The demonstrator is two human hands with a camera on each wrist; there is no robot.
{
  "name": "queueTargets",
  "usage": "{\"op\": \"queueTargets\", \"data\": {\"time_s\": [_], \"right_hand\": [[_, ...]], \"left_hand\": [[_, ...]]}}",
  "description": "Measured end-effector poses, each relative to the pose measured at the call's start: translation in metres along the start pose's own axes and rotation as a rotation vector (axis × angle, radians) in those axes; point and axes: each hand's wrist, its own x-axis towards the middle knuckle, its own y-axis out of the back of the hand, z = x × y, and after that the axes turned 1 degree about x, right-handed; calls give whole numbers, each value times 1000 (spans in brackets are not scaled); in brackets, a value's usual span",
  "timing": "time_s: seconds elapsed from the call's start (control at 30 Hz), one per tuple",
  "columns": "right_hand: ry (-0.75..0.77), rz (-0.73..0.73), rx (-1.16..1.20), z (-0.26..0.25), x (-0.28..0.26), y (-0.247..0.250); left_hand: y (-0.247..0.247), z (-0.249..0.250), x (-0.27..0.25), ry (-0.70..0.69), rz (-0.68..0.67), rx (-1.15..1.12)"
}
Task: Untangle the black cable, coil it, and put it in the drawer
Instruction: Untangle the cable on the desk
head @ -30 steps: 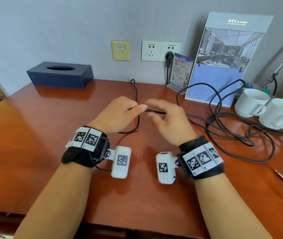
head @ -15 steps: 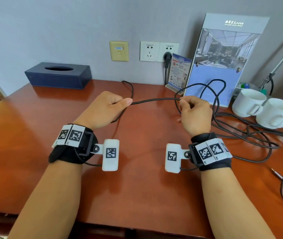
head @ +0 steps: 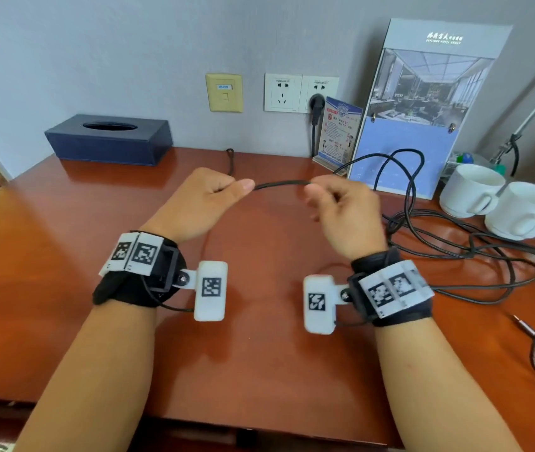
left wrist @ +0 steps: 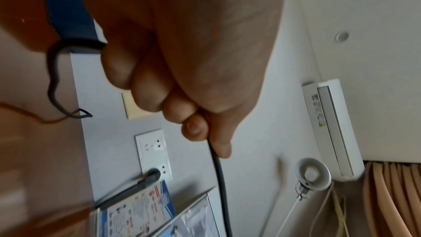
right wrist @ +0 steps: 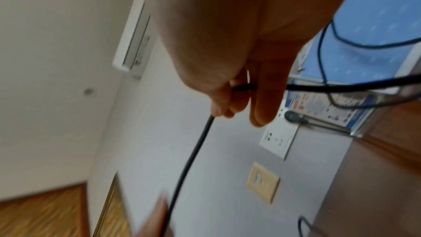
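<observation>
Desk: reddish-brown wooden desk pushed against a grey wall, with a dark blue tissue box at the back left and two white cups at the right.
Wall: sockets with one plug in, and a tall hotel brochure stand leaning behind the mess of wire.
Left hand: left hand is clenched round the black cable, thumb laid along it; it looks like the anchor, fixing one end of the run.
Right hand: right hand pinches the same cable between thumb and curled fingers, close to the other hand, so a short span hangs in the air between them, probably to feed length through.
Cable, where: lifted above the desk between both hands, then looping up in front of the brochure and dropping into a loose tangle on the desk at the right.
Cable, look: thin, round, matt black, limp; overlapping loops, not yet coiled.
Loose end: a metal-tipped plug lies near the right edge; I cannot tell whether it belongs to this cable.
Drawer: not in sight.
</observation>
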Motion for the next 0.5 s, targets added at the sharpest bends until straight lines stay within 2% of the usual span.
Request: {"op": "queueTargets", "data": {"time_s": [0.1,0.17,0.23,0.27,0.33,0.43,0.5], "right_hand": [[-216,192,58,16,12,24],[-295,203,0,23,11,25],[-301,190,-63,27,10,20],[-264,186,-96,26,8,17],[-97,133,-136,15,2,9],[182,-98,-102,-4,-9,-13],[256,-228,-70,-8,-14,-24]], "left_hand": [[8,-6,-2,19,15,-16],[4,-5,-1,10,5,-12],[-2,-2,0,-4,-9,-5],[-4,-1,1,-8,-10,-5],[-8,2,1,-21,-16,-5],[-19,8,2,-63,-63,-14],[-26,12,2,-86,-103,-36]]}}
